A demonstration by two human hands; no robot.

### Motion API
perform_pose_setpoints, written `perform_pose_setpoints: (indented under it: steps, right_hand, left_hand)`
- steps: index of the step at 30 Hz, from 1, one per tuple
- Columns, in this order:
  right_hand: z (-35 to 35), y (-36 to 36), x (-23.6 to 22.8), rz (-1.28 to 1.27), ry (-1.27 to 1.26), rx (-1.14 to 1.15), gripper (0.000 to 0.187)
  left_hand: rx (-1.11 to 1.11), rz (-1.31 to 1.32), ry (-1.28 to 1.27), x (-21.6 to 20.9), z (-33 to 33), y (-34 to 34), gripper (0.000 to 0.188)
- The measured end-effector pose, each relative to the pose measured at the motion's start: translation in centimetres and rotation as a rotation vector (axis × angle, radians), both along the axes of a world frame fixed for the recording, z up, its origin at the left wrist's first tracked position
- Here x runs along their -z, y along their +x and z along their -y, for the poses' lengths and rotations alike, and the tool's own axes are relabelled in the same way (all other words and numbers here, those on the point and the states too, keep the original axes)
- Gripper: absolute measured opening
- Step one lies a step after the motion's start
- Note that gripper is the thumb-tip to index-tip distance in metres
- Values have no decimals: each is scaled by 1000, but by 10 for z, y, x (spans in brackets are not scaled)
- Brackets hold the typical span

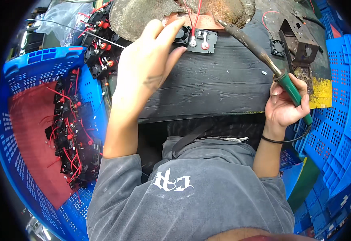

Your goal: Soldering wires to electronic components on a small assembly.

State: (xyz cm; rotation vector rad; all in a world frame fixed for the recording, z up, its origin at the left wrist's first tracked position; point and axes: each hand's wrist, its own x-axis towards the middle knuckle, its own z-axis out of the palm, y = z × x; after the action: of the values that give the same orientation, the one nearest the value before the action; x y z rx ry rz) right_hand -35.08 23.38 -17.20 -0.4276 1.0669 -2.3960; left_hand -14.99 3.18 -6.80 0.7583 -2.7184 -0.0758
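Note:
My left hand reaches over a black panel with a small fan at its left side. Its thumb and forefinger are spread on either side of the fan; the thumb tip is by the panel's lower left corner, and whether it touches is unclear. Red wires run up from the panel's round terminals. In my right hand is a soldering iron, gripped by its green handle. The iron's tip lies at the right end of a copper-coloured strip, just above the panel.
A rough, round grey block stands behind the panel. At left, a blue crate holds several wired fan units; more units are heaped on the bench. A rusty metal bracket, a loose fan and blue crates are at right.

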Motion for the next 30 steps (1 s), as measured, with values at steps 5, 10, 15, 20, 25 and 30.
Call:
perform_pose_setpoints:
  steps: [5,10,15,20,25,30]
  right_hand:
    - [2,5,-4,43,47,25,58]
    - [1,4,-4,20,1,-35,57]
    - [-3,3,0,11,-29,-76,52]
    - [-7,-1,-3,19,-46,-30,50]
    - [-3,2,-1,13,-43,-52,52]
    - [-1,3,-2,-7,11,-26,56]
  left_hand:
    - [178,-61,-13,19,20,-4,45]
    - [53,130,26,8,14,-4,43]
    - [-16,178,105,-9,-14,13,42]
    - [43,304,353,-44,-40,57,43]
    - [-240,383,411,-86,-55,123,50]
    - [-500,113,303,-112,-48,161,51]
